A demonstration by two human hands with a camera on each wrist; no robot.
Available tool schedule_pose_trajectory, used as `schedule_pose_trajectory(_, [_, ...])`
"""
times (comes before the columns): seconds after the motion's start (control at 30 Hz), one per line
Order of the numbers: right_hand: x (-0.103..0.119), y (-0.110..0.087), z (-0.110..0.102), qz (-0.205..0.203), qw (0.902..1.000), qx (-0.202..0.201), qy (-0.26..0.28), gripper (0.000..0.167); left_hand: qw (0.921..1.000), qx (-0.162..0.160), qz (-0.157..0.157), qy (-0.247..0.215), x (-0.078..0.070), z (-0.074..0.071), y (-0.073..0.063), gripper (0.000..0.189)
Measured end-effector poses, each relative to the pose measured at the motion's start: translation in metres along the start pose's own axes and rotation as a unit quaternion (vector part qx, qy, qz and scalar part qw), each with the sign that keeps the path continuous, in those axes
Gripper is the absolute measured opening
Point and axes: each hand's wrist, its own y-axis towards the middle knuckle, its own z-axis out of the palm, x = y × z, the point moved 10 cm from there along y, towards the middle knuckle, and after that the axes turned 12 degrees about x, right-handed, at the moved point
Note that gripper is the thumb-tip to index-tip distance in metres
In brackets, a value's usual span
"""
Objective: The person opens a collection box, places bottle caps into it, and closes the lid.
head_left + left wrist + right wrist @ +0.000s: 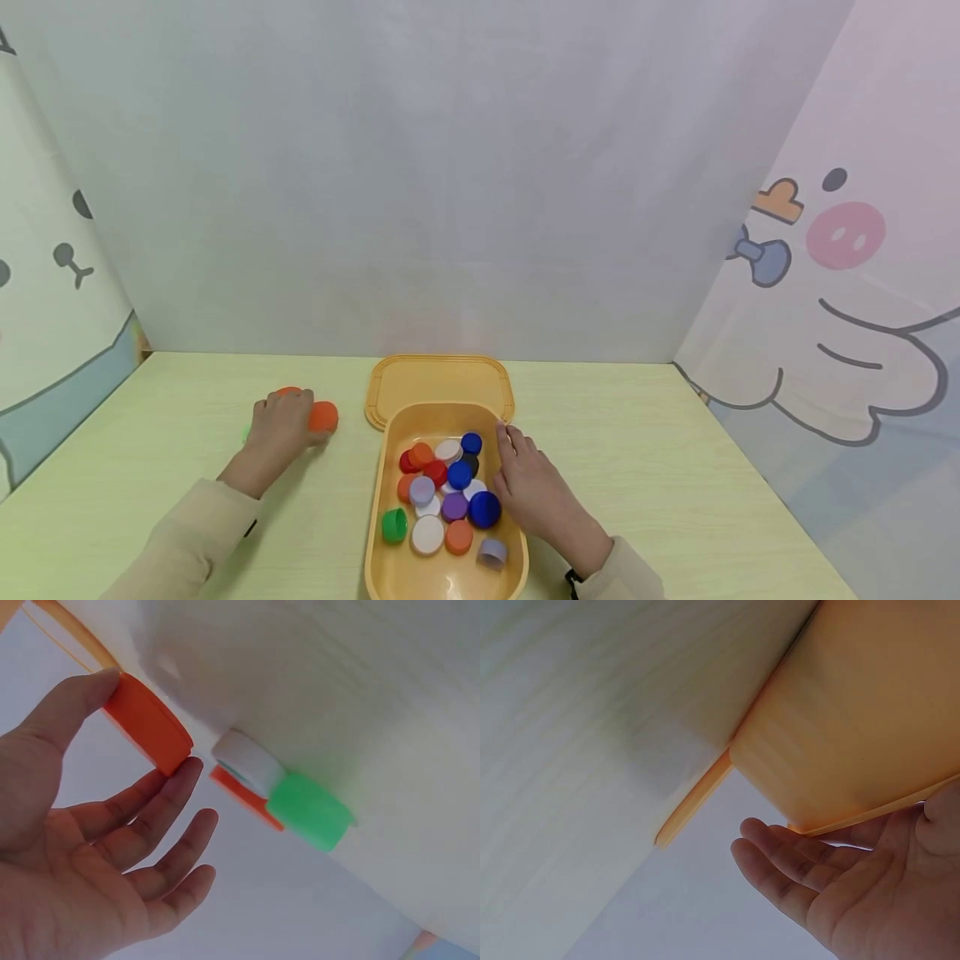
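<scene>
My left hand pinches an orange bottle cap between thumb and fingertips, over the left part of the table. Close by its fingers, in the left wrist view, are a white cap, a green cap and another orange cap. The hand mostly hides these in the head view. My right hand rests at the right rim of a yellow-orange plastic box, its fingers fairly straight. Inside the box lie several caps in blue, red, orange, white, purple and black, with a green cap at the left.
A flat lid of the same colour lies behind the box, partly covered by it. The pale wooden table runs back to a grey curtain. Cartoon-printed cloths hang at the left and right sides.
</scene>
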Motion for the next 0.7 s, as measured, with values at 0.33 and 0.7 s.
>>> schedule_pose_trajectory(0.33, [0.000,0.001,0.001,0.004,1.0000,0.007,0.003,0.056,0.9977,-0.058,0.025,0.027,-0.026,-0.025,-0.013,0.045])
schedule_pose_trajectory(0.7, [0.000,0.000,0.001,0.000,1.0000,0.007,0.005,0.056,0.9933,-0.090,0.053,0.050,-0.067,-0.051,-0.030,0.049])
